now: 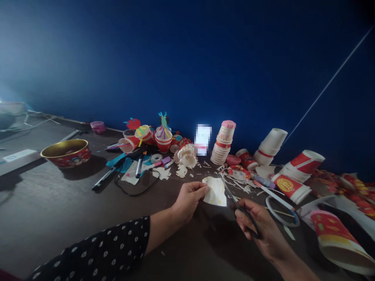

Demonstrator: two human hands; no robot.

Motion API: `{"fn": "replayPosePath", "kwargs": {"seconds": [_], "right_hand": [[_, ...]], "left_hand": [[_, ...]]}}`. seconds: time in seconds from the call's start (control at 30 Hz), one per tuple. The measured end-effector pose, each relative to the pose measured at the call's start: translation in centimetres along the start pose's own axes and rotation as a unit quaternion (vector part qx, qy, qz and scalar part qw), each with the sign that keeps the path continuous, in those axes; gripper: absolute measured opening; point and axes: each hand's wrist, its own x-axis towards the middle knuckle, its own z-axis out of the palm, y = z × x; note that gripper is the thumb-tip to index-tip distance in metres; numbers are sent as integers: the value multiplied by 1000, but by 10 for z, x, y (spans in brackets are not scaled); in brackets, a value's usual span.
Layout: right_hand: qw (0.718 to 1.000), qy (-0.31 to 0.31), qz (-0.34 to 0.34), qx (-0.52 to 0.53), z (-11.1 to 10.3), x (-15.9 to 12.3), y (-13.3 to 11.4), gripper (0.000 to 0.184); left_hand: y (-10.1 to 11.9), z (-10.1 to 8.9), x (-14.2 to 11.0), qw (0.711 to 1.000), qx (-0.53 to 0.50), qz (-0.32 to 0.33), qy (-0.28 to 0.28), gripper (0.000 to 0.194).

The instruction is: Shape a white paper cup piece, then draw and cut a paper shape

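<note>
My left hand (189, 201) pinches the left edge of a small white piece of paper (216, 192), held just above the dark table. A yellowish stain marks the paper near its lower part. My right hand (258, 220) is closed around the black handles of a pair of scissors (249, 222). The scissor blades lie along the right edge of the paper; whether they are parted there is hard to see. Behind the paper, thin white paper scraps (240, 183) are scattered over the table.
A stack of paper cups (221, 146) stands at the back, more cups (271, 146) to its right. A red paper cup (336, 238) lies near right, beside a tape ring (283, 210). Left are a gold-lined bowl (66, 154), markers (139, 168) and decorated cups (163, 138).
</note>
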Motion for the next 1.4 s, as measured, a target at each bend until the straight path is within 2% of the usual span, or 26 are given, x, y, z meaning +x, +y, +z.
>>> {"fn": "replayPosePath", "kwargs": {"seconds": [0.33,1.1,1.4], "right_hand": [[1000,8,-1,6,1,0,0,39],[1000,-20,3,-5,-3,0,1,38],[999,-28,2,-17,-5,0,1,37]], "left_hand": [[2,1,0,1000,-13,-14,9,29],[3,1,-2,999,-45,-22,6,30],[6,1,-2,999,-38,-21,26,25]]}}
